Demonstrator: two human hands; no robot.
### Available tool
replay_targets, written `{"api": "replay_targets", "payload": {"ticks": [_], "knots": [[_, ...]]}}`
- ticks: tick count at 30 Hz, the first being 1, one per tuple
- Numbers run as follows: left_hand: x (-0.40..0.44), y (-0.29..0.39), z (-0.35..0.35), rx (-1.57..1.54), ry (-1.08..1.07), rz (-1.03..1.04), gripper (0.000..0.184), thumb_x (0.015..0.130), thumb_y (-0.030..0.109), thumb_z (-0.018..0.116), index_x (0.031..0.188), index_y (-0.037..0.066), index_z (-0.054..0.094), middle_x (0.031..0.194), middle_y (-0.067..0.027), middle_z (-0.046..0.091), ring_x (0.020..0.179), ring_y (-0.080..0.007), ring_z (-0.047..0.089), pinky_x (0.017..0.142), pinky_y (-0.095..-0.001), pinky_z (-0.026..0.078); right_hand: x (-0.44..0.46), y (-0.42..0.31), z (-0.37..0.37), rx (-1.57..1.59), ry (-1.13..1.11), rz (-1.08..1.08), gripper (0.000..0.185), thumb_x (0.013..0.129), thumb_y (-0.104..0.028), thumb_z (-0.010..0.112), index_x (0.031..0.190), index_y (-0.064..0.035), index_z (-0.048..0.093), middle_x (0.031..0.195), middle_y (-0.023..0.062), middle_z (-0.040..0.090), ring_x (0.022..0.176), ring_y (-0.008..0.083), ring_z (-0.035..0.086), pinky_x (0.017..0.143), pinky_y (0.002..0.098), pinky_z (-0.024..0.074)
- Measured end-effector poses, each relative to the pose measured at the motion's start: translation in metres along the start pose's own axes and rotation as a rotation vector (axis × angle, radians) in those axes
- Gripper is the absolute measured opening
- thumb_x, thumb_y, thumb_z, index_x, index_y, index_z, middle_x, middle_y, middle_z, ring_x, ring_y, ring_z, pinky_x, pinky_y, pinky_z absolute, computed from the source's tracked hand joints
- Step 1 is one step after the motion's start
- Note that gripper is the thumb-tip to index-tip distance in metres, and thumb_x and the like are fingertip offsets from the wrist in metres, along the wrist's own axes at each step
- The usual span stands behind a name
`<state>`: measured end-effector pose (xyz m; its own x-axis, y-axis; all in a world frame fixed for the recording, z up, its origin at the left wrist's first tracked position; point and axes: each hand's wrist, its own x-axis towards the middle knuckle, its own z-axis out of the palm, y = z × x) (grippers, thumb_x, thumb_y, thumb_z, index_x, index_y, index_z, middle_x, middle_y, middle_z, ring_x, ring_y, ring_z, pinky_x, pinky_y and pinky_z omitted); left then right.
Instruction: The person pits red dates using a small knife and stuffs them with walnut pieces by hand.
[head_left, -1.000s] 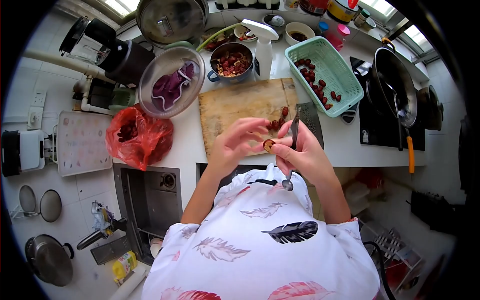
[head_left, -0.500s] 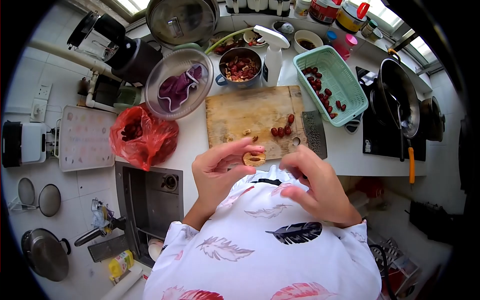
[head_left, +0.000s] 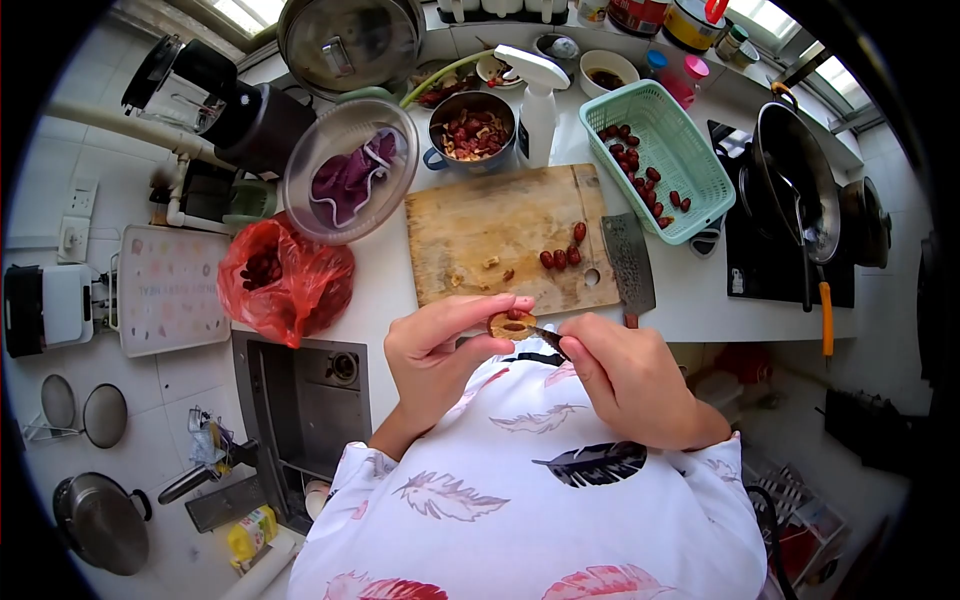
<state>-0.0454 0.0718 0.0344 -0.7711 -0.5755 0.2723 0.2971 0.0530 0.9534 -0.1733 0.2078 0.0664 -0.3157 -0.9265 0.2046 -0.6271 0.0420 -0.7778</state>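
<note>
Between the thumb and fingers of my left hand (head_left: 435,350) is a red date (head_left: 512,325), its cut side showing pale brown flesh and a dark hollow. My right hand (head_left: 635,375) is closed around a small knife (head_left: 547,336); its narrow blade reaches the date's right side, and most of the handle is hidden in my fingers. Both hands are above my feather-print top, just in front of the wooden cutting board (head_left: 500,225). Several whole red dates (head_left: 560,258) lie on the board's right part, with small pale scraps (head_left: 491,262) near its middle.
A cleaver (head_left: 628,262) lies along the board's right edge. Behind are a pot of cut dates (head_left: 474,135), a spray bottle (head_left: 537,120) and a green basket (head_left: 708,165) of dates. A red bag (head_left: 320,285) and the sink (head_left: 305,400) are left; a wok (head_left: 825,235) is right.
My right hand has closed and moved a little left, bringing the knife's blade to the date. The left hand keeps its hold on the date, which has tilted slightly.
</note>
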Motion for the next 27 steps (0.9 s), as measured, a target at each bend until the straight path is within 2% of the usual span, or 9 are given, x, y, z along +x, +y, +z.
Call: {"api": "replay_targets", "payload": {"ticks": [9,19,22,24,27], "knots": [[-0.003,0.001,0.002,0.043,0.029,-0.076,0.028,0.07,-0.008,0.064,0.098,-0.005,0.061,0.096,-0.0145,0.063,0.082,-0.0142,0.061,0.068,-0.0209,0.049,0.002,-0.003,-0.002,-0.183,0.014,-0.064,0.014,0.08,-0.011,0.058,0.072,-0.0029,0.049,0.062,0.0086,0.051,0.046,0.0243,0.051,0.04,0.0313,0.0395],[-0.002,0.001,0.009,0.05,0.018,-0.101,0.024,0.074,-0.009,0.061,0.097,-0.006,0.06,0.097,-0.0161,0.062,0.089,-0.0193,0.061,0.074,-0.0257,0.051,-0.002,-0.007,0.003,-0.441,0.016,-0.07,0.016,0.078,-0.012,0.058,0.07,-0.0057,0.047,0.056,0.0055,0.044,0.042,0.018,0.049,0.037,0.0286,0.0377],[-0.001,0.0,0.014,-0.047,0.005,-0.119,0.025,0.079,-0.006,0.057,0.103,-0.006,0.056,0.103,-0.0176,0.06,0.092,-0.0224,0.06,0.078,-0.0287,0.051,-0.004,-0.006,0.004,-0.44,0.078,-0.079,0.015,0.078,-0.013,0.058,0.071,-0.0057,0.047,0.056,0.0045,0.043,0.042,0.0168,0.048,0.037,0.0279,0.0373],[0.0,-0.001,0.018,-0.206,0.072,-0.18,0.029,0.084,-0.003,0.052,0.112,-0.005,0.05,0.108,-0.0202,0.057,0.095,-0.0243,0.059,0.081,-0.0303,0.05,-0.004,-0.007,0.004,-0.453,0.125,-0.06,0.014,0.079,-0.013,0.058,0.072,-0.0057,0.048,0.056,0.0041,0.042,0.042,0.0163,0.048,0.037,0.028,0.0372],[0.001,0.001,0.02,-0.251,0.113,-0.195,0.031,0.086,0.0,0.049,0.116,-0.005,0.045,0.11,-0.0222,0.055,0.096,-0.0256,0.058,0.082,-0.0308,0.049,-0.006,-0.006,0.005,-0.47,0.149,-0.056,0.014,0.079,-0.013,0.058,0.072,-0.0057,0.048,0.056,0.0039,0.041,0.042,0.0161,0.048,0.037,0.028,0.0373]]}}
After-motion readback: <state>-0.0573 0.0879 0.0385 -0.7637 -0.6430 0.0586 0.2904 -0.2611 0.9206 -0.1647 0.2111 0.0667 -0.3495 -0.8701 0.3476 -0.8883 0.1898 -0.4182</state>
